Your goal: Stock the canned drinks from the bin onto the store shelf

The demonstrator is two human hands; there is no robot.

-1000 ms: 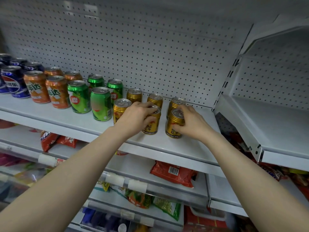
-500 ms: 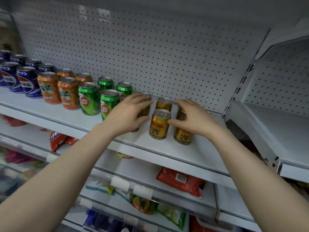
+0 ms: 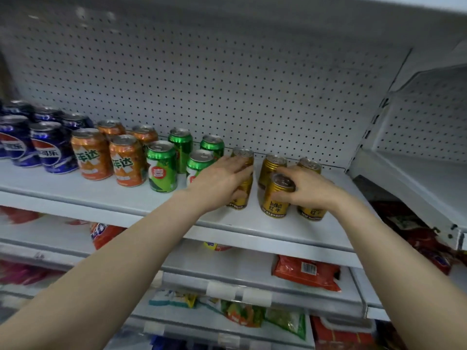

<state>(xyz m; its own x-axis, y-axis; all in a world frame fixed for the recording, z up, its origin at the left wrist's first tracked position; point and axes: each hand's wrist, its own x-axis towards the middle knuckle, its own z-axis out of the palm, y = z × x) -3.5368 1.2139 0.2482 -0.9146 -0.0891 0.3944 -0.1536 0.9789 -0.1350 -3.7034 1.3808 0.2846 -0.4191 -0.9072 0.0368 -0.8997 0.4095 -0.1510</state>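
- Front gold can (image 3: 276, 195) stands upright on the shelf (image 3: 101, 195), right of the green cans (image 3: 161, 166); right hand (image 3: 309, 189) is wrapped around it and its right-hand neighbour.
- Left hand (image 3: 222, 179) lies left of that can, curled around another gold can (image 3: 240, 190); the right hand is nearer.

red snack bag (image 3: 307, 272), green snack packets (image 3: 262, 315), white pegboard (image 3: 227, 84)

The front gold can (image 3: 275, 198) reads "RedBull 红牛"; orange cans (image 3: 127, 161) show "芬达", probably; blue cans (image 3: 51, 150) "可乐".
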